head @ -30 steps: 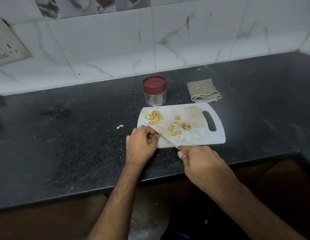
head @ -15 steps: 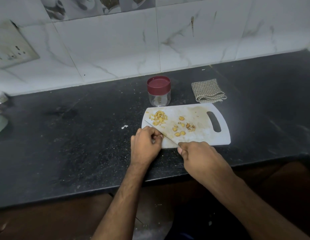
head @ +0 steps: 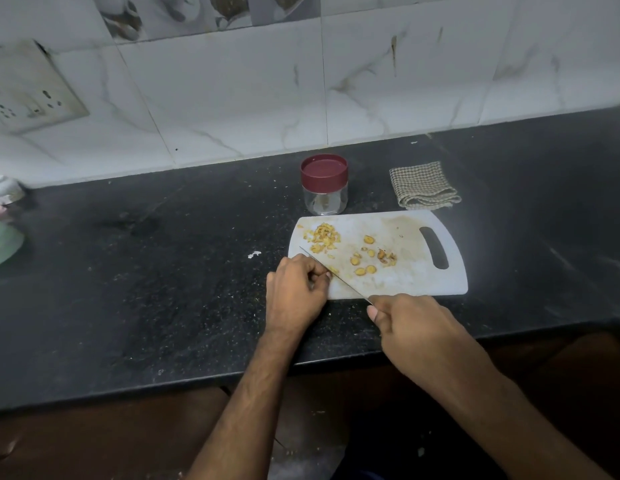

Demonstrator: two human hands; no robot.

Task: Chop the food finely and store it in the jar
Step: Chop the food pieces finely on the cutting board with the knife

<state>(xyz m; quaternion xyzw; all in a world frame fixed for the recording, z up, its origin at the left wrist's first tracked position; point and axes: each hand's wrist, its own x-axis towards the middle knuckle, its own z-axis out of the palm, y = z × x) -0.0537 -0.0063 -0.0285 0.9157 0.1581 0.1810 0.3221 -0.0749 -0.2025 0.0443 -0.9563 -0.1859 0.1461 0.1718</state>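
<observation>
A small yellow food piece (head: 333, 270) is lying at the near left corner of the white cutting board (head: 405, 282), touching the knife blade (head: 336, 276). The left hand (head: 296, 292), fingers curled, is pinching that piece against the board. The right hand (head: 410, 322), off the board's near edge, is gripping the knife handle, which is hidden inside the grip. A chopped pile (head: 323, 237) is sitting at the board's far left; whole slices (head: 365, 261) are lying near its centre. The jar (head: 324, 185), red lid on, is standing just beyond the board's far edge on the black counter (head: 163, 289). A folded checked cloth (head: 422, 185) is lying beyond the board's handle end.
</observation>
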